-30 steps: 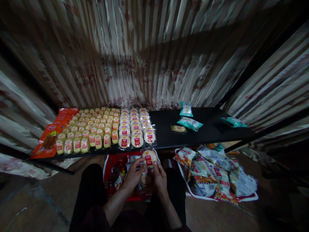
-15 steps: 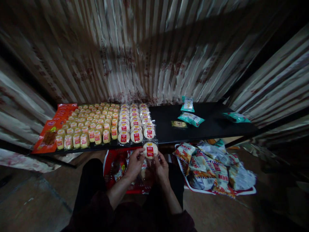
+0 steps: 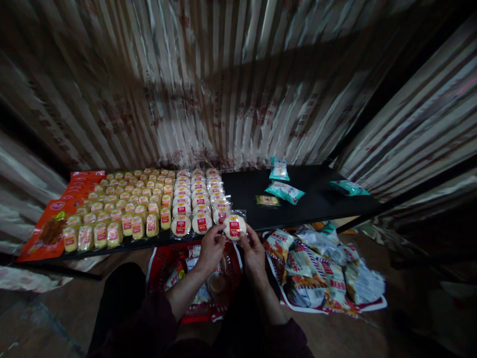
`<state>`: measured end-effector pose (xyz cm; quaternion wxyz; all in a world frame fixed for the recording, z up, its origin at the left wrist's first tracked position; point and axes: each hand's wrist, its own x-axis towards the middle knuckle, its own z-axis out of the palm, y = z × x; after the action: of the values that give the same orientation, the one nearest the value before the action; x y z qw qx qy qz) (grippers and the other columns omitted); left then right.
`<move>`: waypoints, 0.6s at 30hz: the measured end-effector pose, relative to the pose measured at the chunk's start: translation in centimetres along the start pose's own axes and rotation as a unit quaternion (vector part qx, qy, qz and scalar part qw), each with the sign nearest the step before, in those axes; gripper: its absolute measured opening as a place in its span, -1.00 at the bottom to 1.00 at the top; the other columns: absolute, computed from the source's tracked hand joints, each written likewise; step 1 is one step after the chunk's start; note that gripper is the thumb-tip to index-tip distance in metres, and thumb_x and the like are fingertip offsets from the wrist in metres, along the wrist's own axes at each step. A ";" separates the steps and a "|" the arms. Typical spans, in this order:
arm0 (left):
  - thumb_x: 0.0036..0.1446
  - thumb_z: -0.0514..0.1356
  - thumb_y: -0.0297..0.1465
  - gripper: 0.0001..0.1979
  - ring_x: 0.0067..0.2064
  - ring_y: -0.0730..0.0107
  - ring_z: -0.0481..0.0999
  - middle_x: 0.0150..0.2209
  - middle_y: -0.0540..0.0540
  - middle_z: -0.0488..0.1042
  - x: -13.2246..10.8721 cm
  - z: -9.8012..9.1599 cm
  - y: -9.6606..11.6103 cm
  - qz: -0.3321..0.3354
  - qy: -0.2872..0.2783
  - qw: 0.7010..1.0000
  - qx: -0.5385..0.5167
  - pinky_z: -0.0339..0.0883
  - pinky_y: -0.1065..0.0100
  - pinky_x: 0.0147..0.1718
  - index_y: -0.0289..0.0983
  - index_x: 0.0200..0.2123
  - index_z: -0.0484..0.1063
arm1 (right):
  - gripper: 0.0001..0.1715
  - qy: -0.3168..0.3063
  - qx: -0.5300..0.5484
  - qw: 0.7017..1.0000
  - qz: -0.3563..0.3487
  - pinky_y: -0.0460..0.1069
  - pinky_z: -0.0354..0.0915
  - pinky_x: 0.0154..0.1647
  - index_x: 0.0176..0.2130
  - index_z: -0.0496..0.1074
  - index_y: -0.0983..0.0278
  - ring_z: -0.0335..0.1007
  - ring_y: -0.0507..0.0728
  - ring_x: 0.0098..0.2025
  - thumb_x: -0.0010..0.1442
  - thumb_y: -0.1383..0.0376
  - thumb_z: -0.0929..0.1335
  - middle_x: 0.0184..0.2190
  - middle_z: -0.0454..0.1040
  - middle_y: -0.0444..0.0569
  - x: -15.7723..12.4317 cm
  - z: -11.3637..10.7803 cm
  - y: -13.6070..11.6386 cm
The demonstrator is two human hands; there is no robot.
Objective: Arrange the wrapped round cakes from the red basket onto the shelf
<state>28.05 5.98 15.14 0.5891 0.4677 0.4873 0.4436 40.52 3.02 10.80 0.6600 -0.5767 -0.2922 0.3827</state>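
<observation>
Between my two hands is a round, pale cracker in a clear wrapper [image 3: 235, 226] with a red and yellow label. My left hand [image 3: 211, 252] pinches its left edge and my right hand [image 3: 254, 251] its lower right edge. It is held up at the front edge of a black shelf [image 3: 257, 219], overlapping the front of the nearest row. Three rows of the same wrapped crackers [image 3: 201, 223] lean one behind another on the shelf, left of and behind it. Further left stand many small yellow wrapped cakes [image 3: 137, 226] in rows.
Orange snack bags [image 3: 55, 223] lie at the shelf's left end. Teal packets [image 3: 285, 191] and a small gold packet [image 3: 267, 200] lie on the right part. Below are a red basket [image 3: 156, 268] with packets and another basket [image 3: 320, 312] heaped with snack bags.
The cracker in my hands has moved closer to the front of the right-hand cracker row. The view has shifted, so the shelf's goods appear further left and slightly lower.
</observation>
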 end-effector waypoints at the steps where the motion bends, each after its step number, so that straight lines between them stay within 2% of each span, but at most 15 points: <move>1: -0.09 0.17 -0.54 -0.67 -0.22 0.29 0.49 -0.26 -0.10 0.54 0.4 0.3 0.2 0.004 0.003 1.000 0.006 0.33 0.26 -0.11 -0.21 -0.20 0.52 | -0.32 0.002 -0.003 1.000 -0.006 0.11 0.40 -0.13 0.08 0.37 0.24 0.48 0.21 -0.14 0.01 0.01 0.40 -0.09 0.53 0.05 0.5 -0.1 0.1; 5: -0.09 0.16 -0.57 -0.67 -0.22 0.29 0.49 -0.24 -0.11 0.54 2.2 1.7 1.2 0.033 0.005 0.999 0.041 0.31 0.26 -0.09 -0.22 -0.21 0.52 | -0.34 0.029 -0.011 0.999 -0.026 0.09 0.41 -0.17 0.03 0.41 0.24 0.48 0.20 -0.18 -0.01 0.01 0.40 -0.15 0.55 0.02 2.7 0.0 -0.3; 12: -0.09 0.14 -0.60 -0.63 -0.25 0.30 0.49 -0.26 -0.11 0.54 6.7 4.2 3.4 0.067 -0.014 0.994 0.082 0.30 0.28 -0.13 -0.23 -0.18 0.49 | -0.33 0.059 -0.008 0.997 -0.040 0.04 0.37 -0.17 -0.01 0.43 0.28 0.45 0.16 -0.21 -0.06 0.00 0.43 -0.16 0.54 0.02 7.2 0.8 -3.4; 15: -0.12 0.16 -0.61 -0.62 -0.28 0.32 0.47 -0.29 -0.10 0.54 8.8 5.2 4.0 0.064 -0.010 0.992 0.105 0.29 0.29 -0.13 -0.23 -0.19 0.50 | -0.29 0.071 -0.016 0.997 -0.041 0.01 0.36 -0.26 -0.02 0.44 0.29 0.43 0.14 -0.27 -0.10 -0.03 0.44 -0.20 0.54 0.01 9.4 1.1 -4.0; 18: -0.16 0.17 -0.64 -0.63 -0.25 0.30 0.46 -0.22 -0.13 0.52 11.0 6.1 4.3 0.079 0.010 0.989 0.122 0.28 0.30 -0.11 -0.24 -0.24 0.51 | -0.30 0.072 -0.021 0.996 -0.042 -0.02 0.34 -0.35 -0.05 0.46 0.30 0.41 0.12 -0.32 -0.12 -0.04 0.44 -0.23 0.54 0.00 11.6 1.4 -3.9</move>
<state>35.24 16.79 18.11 0.4857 0.5689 0.5048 0.4309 46.20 13.35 14.19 0.6823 -0.6037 -0.2758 0.3064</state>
